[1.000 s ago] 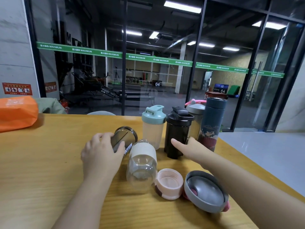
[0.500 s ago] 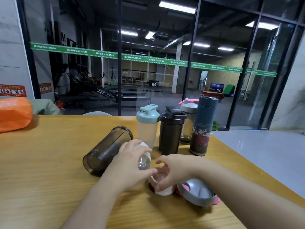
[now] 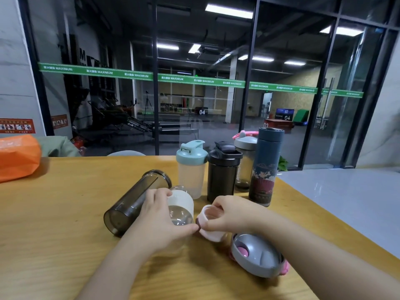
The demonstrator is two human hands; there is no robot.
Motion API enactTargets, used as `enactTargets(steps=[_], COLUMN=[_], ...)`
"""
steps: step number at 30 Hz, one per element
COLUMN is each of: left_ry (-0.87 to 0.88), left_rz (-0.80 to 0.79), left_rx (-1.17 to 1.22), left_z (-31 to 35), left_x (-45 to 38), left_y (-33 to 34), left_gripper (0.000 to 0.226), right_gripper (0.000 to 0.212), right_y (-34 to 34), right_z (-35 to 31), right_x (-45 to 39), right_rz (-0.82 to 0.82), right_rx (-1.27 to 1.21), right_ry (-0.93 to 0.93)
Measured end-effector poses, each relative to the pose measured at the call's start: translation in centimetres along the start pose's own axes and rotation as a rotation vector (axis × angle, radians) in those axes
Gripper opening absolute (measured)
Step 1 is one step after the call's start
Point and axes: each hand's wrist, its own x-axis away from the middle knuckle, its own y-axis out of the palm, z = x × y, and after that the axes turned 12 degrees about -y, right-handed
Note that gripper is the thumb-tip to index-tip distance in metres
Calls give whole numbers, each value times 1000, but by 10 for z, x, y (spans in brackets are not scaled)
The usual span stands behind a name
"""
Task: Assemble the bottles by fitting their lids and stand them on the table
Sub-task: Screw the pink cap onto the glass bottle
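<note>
My left hand [image 3: 161, 221] grips a clear glass bottle with a white sleeve [image 3: 180, 205], which lies on its side on the wooden table [image 3: 65, 213]. Just right of it, my right hand [image 3: 229, 214] pinches a pale pink lid [image 3: 211, 223], its open side tilted up and towards the bottle. A smoky dark bottle without a lid [image 3: 134, 202] lies on its side left of my left hand. A grey lid with pink parts [image 3: 257, 255] rests on the table below my right wrist.
Several capped bottles stand at the back: a teal-lidded shaker [image 3: 191, 167], a black shaker [image 3: 224, 172], a grey-lidded one [image 3: 245, 163] and a blue flask [image 3: 265, 167]. An orange bag [image 3: 18, 156] sits far left. The table's right edge runs close beside the flask.
My left hand left the smoky bottle and took hold of the white-sleeved bottle. My right hand came back from the black shaker and picked up the pink lid.
</note>
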Motion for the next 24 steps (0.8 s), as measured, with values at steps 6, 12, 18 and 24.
enactTargets(steps=[6, 12, 18, 24], left_ry=[12, 126, 94, -64], left_rz=[-101, -191, -191, -93], left_rx=[29, 35, -33, -242], left_z=[1, -2, -2, 4], left_x=[2, 3, 5, 8], left_y=[-5, -13, -12, -11], left_gripper=[78, 70, 85, 93], right_gripper=[56, 56, 44, 71], right_y=[-11, -15, -8, 3], right_z=[26, 50, 64, 77], right_x=[-8, -11, -10, -6], right_rz=[169, 213, 197, 263], right_rx=[-150, -486, -941, -971], right_ry=[62, 62, -59, -140])
